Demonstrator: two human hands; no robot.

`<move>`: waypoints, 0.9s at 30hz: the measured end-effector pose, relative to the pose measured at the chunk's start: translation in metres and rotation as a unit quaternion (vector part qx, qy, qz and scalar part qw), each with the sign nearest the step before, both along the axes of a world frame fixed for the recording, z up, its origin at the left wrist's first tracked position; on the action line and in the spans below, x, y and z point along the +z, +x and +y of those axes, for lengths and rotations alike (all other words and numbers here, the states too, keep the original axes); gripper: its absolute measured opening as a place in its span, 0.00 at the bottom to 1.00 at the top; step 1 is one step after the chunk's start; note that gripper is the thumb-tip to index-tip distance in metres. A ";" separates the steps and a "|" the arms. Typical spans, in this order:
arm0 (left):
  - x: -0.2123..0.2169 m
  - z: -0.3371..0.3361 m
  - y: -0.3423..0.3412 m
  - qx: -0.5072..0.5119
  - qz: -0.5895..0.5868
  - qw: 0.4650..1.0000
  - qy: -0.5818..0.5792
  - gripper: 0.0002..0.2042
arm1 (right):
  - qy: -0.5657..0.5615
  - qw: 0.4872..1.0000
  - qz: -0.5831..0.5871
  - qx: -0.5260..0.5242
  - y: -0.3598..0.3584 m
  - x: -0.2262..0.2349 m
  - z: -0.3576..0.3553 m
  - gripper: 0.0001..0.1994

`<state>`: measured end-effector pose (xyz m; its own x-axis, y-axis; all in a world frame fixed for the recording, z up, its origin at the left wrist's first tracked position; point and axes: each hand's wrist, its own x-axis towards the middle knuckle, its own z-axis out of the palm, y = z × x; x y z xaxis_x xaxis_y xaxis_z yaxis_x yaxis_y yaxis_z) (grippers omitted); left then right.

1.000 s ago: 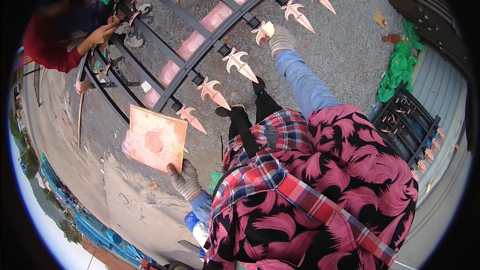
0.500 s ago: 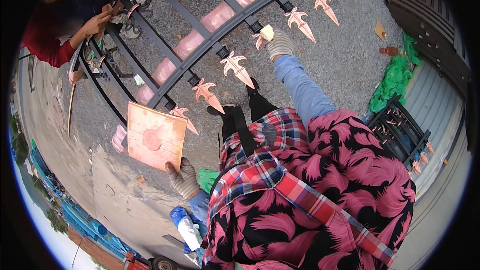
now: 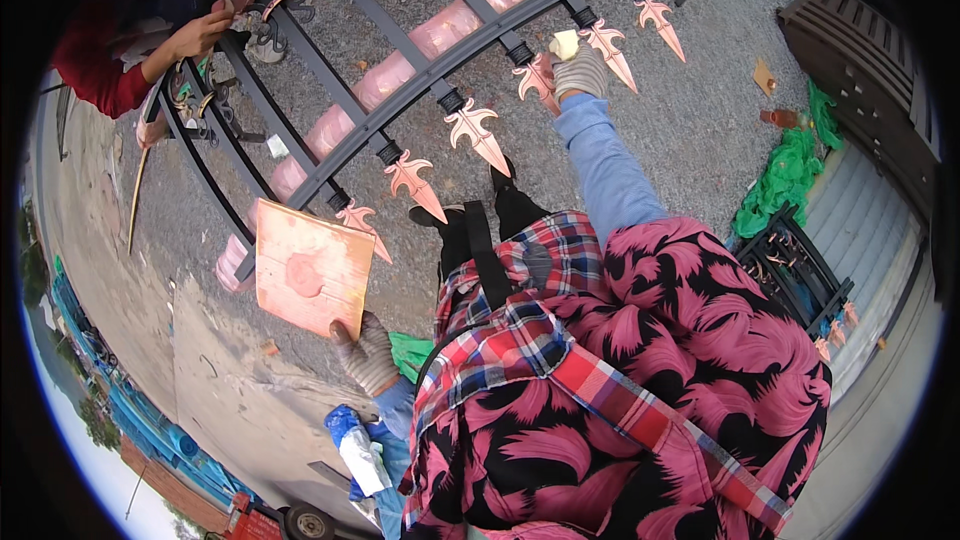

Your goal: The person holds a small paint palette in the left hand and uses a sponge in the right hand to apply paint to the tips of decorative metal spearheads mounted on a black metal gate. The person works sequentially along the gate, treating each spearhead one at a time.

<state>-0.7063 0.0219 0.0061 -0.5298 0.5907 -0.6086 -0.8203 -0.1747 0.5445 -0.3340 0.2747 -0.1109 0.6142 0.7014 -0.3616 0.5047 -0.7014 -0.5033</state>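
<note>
My left hand, in a striped grey glove, grips the lower corner of a flat square board smeared with copper-pink paint, a darker round patch in its middle. In my right hand, gloved the same way, is a pale yellow sponge. That hand is beside a copper-pink spearhead on the end of a black metal fence panel, and partly covers it. Further copper-pink spearheads line the panel's near edge on both sides of it.
A pink wrapped roll lies under the panel. At the far left, a co-worker's hand is at the panel's scrollwork. Dark slatted panels, green plastic and a smaller black railing are on the right.
My right hand has moved slightly up and right with the sponge, showing more of the spearhead. The board stays in my left hand, nearly still. The co-worker's hand has shifted a little.
</note>
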 end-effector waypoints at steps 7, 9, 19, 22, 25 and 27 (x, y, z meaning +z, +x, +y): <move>-0.006 0.005 -0.008 0.019 -0.048 0.998 -0.027 0.24 | -0.028 0.999 0.017 0.014 -0.020 -0.048 -0.008 0.20; -0.007 0.005 -0.009 0.029 -0.075 0.997 -0.018 0.23 | -0.054 0.996 -0.021 0.070 -0.039 -0.040 -0.023 0.21; -0.005 0.017 -0.005 -0.008 -0.056 0.998 -0.010 0.22 | -0.086 0.953 -0.083 0.279 0.000 -0.044 -0.052 0.23; 0.004 0.019 0.001 -0.014 -0.038 0.999 0.011 0.23 | -0.074 0.971 -0.054 0.219 0.013 -0.032 -0.055 0.23; 0.007 0.023 0.006 -0.026 -0.023 0.999 -0.010 0.23 | -0.001 0.986 -0.079 0.149 0.016 -0.013 -0.036 0.22; 0.006 0.020 0.005 -0.020 -0.026 0.999 -0.010 0.24 | 0.001 0.983 -0.099 0.156 0.017 -0.016 -0.020 0.21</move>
